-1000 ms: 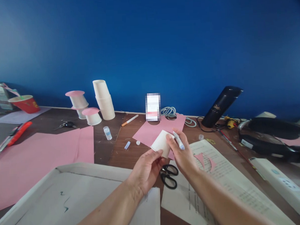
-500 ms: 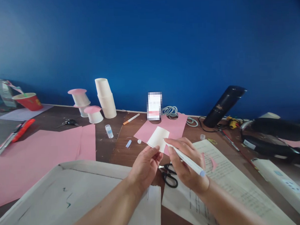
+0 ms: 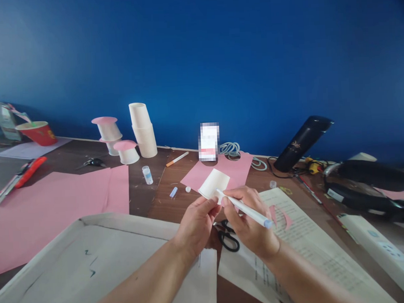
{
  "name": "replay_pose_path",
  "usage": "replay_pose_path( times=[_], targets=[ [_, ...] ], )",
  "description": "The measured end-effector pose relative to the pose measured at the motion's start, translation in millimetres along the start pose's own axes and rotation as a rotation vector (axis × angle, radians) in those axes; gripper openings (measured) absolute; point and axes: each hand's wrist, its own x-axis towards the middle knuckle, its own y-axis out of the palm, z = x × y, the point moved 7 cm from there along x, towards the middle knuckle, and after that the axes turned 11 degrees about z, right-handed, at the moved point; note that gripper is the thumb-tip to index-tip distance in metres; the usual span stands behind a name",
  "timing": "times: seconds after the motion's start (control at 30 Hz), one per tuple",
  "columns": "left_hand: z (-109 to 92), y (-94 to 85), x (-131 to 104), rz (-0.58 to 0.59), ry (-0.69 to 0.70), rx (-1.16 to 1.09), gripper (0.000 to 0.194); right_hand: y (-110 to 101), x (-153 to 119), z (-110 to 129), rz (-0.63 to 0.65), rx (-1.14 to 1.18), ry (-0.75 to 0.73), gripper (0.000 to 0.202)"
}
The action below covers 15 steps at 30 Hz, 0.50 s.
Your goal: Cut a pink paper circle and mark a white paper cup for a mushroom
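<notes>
Between my hands is a white paper cup point(image 3: 214, 183), tilted over, with my left hand point(image 3: 198, 218) closed on its lower edge. My right hand point(image 3: 252, 223) grips a white marker pen point(image 3: 249, 210) with a pale blue end. The pen's tip is at the cup's side; whether it touches I cannot tell. Just under the hands lie black-handled scissors point(image 3: 228, 242), their blades mostly hidden. A pink paper sheet point(image 3: 238, 165) is spread behind the cup.
Stacked white cups point(image 3: 144, 131) and cups with pink discs point(image 3: 125, 152) stand at the wall. A glue stick point(image 3: 147, 175), cigarette point(image 3: 177, 159) and phone point(image 3: 208, 142) are nearby. Left lies a utility knife point(image 3: 20, 179); right, a black flask point(image 3: 302, 142) and power strip point(image 3: 385, 248).
The marker's tip has shifted left and slightly down along the cup's side, with the pen's rear end rising a little. My left hand keeps its hold on the cup.
</notes>
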Motion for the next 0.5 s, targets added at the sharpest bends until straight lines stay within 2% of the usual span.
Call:
replay_pose_path(
  times=[0.3, 0.5],
  targets=[
    [-0.1, -0.3, -0.6, -0.018, 0.005, 0.002, 0.012, 0.6, 1.1, 3.0, -0.001, -0.032, -0.02, 0.014],
    [-0.1, 0.0, -0.2, 0.013, 0.006, 0.014, 0.014, 3.0, 0.9, 0.8, 0.015, -0.053, -0.008, 0.013]
  ],
)
